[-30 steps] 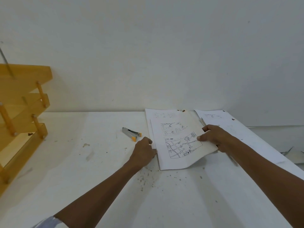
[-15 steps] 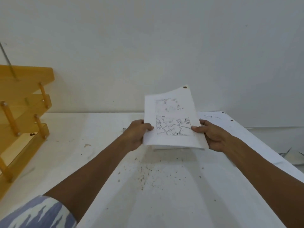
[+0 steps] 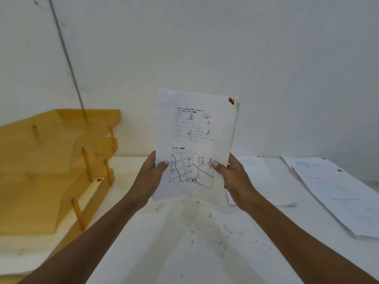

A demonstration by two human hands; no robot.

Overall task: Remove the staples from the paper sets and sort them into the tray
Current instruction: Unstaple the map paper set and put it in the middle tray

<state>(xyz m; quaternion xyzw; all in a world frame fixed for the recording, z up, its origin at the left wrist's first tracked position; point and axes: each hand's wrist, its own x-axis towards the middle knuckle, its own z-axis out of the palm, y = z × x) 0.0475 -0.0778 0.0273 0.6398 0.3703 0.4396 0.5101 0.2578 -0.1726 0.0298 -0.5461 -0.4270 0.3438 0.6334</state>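
Note:
A paper set [image 3: 196,130] with a printed map on its front page stands upright in the air above the white table [image 3: 184,253]. My left hand [image 3: 150,177] grips its lower left edge and my right hand [image 3: 231,177] grips its lower right edge. A rusty brown mark [image 3: 231,100] sits at the set's top right corner. The wooden stacked tray [image 3: 51,171] stands at the left. The staple remover is out of sight.
Two other paper piles lie on the table at the right, one [image 3: 264,181] behind my right hand and one [image 3: 336,191] nearer the table's right edge. Small dark specks [image 3: 217,236] dot the table in front of me. A white wall rises behind.
Both hands lifted the paper set off the table and raised it upright. My view swung left, so the tray now looks closer and larger.

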